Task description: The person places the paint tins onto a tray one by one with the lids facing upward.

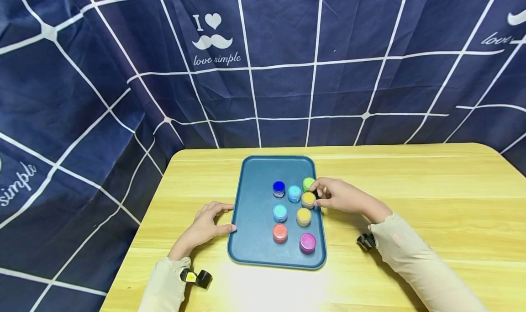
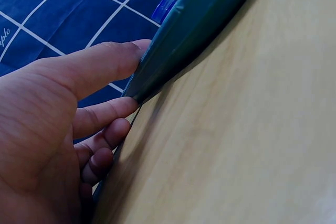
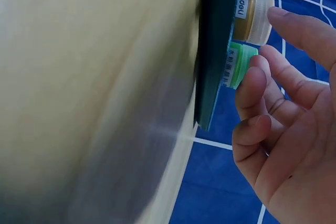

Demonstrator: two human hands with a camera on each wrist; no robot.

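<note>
A dark teal tray [image 1: 255,179] lies on the table with several small lidded jars. My left hand [image 1: 211,223] is at its left edge, the thumb and extended fingers touching the rim. At the tray's right side, my right hand [image 1: 334,194] has its thumb and index finger apart by a yellow jar [image 1: 308,200]. The thumb meets the lid, while the index fingertip lies between that jar and a green jar [image 3: 241,66]; the other fingers bend loosely. Both jars stand on the tray. A second yellow jar [image 1: 303,217] stands nearer me.
Also on the tray are a dark blue jar [image 1: 279,189], light blue jars [image 1: 294,193], a coral jar [image 1: 280,233] and a magenta jar [image 1: 307,243]. Wooden table [image 1: 431,202] surrounds the tray. A navy curtain [image 1: 279,92] with white lines hangs behind and at the left.
</note>
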